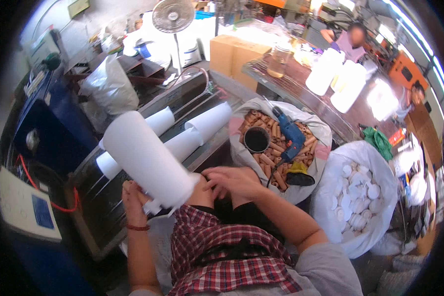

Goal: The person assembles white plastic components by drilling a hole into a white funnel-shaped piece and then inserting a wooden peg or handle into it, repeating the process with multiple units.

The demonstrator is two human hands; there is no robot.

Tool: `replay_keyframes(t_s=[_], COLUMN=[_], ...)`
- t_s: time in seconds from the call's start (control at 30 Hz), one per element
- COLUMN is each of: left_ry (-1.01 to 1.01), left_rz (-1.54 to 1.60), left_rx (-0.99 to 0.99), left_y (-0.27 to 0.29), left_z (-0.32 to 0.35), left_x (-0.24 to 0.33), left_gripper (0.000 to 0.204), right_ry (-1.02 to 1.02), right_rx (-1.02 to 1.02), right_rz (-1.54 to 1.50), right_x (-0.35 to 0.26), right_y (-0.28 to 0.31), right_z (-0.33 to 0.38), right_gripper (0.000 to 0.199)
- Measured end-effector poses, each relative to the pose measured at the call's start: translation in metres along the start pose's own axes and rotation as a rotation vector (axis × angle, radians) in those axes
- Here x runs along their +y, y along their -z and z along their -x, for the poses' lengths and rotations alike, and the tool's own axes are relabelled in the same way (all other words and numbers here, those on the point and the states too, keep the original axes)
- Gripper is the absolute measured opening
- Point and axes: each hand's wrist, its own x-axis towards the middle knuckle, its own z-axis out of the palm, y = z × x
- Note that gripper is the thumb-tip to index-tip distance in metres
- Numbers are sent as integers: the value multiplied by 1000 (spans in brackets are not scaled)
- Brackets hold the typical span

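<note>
A large white cylindrical plastic container (148, 158) lies tilted above my lap, its rounded end pointing up and left. My left hand (134, 200) is closed at its lower left side, by a small jutting white piece (154, 206); the exact grip is partly hidden. To the right of the container's lower end is my right hand (232, 181), slightly blurred, with fingers apart and nothing visible in them. Beyond the container, more white cylinders (209, 122) rest on the rails of a dark metal trough (96, 232).
Right of my knees stands a sack (323, 153) of brown tubes, holding a blue power drill (292, 135) and a black cup (256, 139). Beside it is a bag (330, 234) of white discs. White containers (325, 73) stand on a table (293, 98); two people are beyond. A fan (172, 16) stands behind.
</note>
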Motion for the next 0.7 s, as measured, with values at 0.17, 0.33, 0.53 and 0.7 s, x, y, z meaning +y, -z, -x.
replay_keyframes(t_s=[0.17,0.33,0.53,0.7], left_ry=[440,612,28,-213], left_rz=[-183,-596,-1364,-1335], left_rx=[-386,-1071,-1316,-1374], left_y=[-19,-79,-142,-166], left_z=[-4,2,-6,-16], left_x=[1,-22,-53,-72], left_gripper=[17,20,33,32], right_ry=[120,-74,-89,36], right_rx=[842,1020,804,845], right_rz=[-113,-223,-549,-807], right_x=[34,115,126,122], right_y=[151,278,310,305], right_z=[64,100,75,59], right_gripper=[38,33,39,43])
